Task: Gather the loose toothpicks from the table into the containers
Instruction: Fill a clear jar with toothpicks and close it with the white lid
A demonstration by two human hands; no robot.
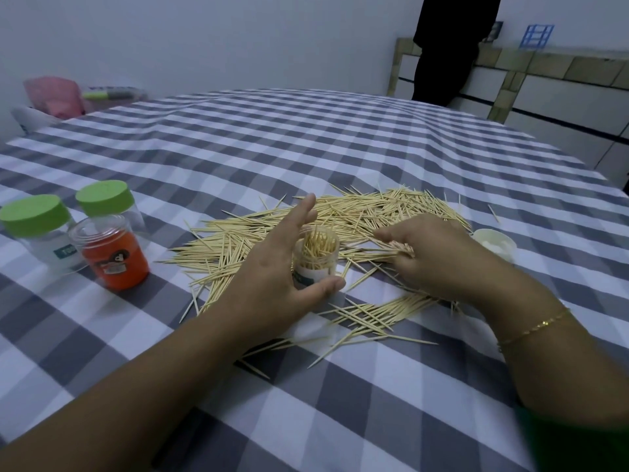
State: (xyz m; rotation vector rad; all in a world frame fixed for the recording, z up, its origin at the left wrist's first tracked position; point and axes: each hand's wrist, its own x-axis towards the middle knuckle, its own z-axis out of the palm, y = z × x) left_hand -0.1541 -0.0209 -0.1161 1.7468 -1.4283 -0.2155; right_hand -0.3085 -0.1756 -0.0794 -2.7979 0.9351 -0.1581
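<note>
A wide scatter of loose toothpicks (367, 212) lies on the checked tablecloth. In its middle stands a small clear container (315, 257), open on top and partly filled with upright toothpicks. My left hand (272, 267) curls round this container, thumb at the near side and fingers raised behind it. My right hand (432, 257) lies just to its right, palm down, with its fingertips pinching toothpicks on the cloth.
At the left stand two clear jars with green lids (34, 212) (103, 197) and an open orange-labelled jar (110, 255). A white lid (497, 243) lies right of the pile. A person in black (446, 49) stands beyond the table's far edge.
</note>
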